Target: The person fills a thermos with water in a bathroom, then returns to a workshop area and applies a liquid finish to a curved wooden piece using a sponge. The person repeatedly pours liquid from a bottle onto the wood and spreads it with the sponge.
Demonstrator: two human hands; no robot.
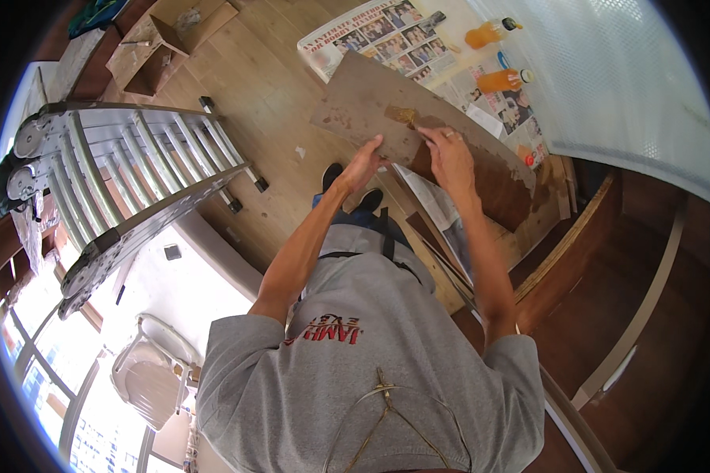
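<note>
— Where is the brown board?
— Up above the floor. The left hand pinches its near edge; the right hand presses flat on top.
— Bendy?
— Looks thin, stiff, light. Hold the edges.

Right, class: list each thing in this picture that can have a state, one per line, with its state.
Brown panel: tilted, held at its near edge.
Left hand: gripping the panel's edge.
Right hand: pressing on the panel.
Ladder: folded, lying flat.
Two orange bottles: capped, lying on newspaper.
Cardboard box: open.
</note>
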